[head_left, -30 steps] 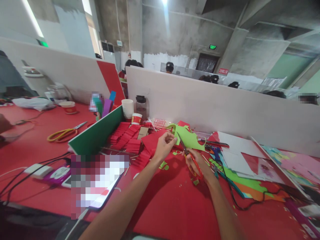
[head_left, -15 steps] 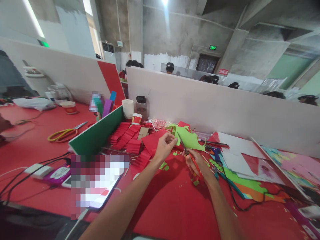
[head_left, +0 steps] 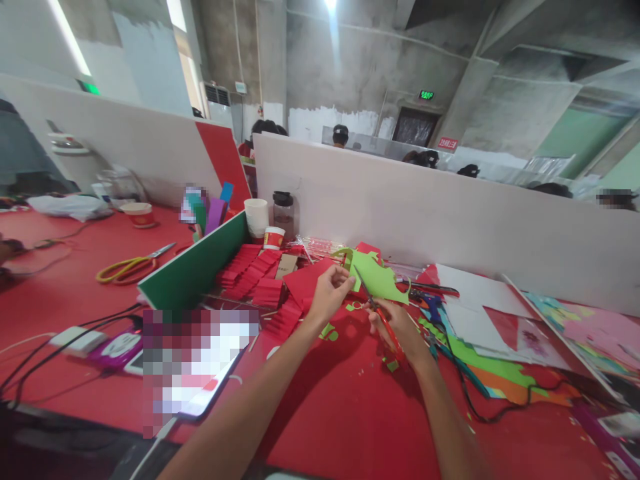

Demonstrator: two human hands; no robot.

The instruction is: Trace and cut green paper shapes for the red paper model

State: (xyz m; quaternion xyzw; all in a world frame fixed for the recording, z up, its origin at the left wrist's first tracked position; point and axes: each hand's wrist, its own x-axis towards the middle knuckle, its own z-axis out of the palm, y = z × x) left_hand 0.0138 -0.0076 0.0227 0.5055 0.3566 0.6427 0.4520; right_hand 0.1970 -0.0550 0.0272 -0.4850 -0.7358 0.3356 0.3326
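Note:
In the head view, my right hand (head_left: 395,323) is closed around the red-handled scissors (head_left: 386,325), whose blades point up and left. The blades reach toward a small green paper piece (head_left: 357,283) pinched in the fingertips of my left hand (head_left: 331,287). Behind both hands lies a larger light green paper sheet (head_left: 377,275) with ragged cut edges. Green paper scraps (head_left: 329,332) are on the red table (head_left: 345,413) below my hands. Folded red paper pieces (head_left: 250,263) sit to the left of my left hand.
A lit phone (head_left: 215,373) stands at the left before a green divider (head_left: 195,267). Paper cups (head_left: 273,238) and a dark-lidded bottle (head_left: 283,212) are at the back. White sheets (head_left: 475,323) and a black cable (head_left: 470,400) lie right. Yellow-handled scissors (head_left: 125,268) rest beyond the divider.
The scissors' handles have come closer together in my right hand, and the hand has turned slightly. My left hand stays in nearly the same place.

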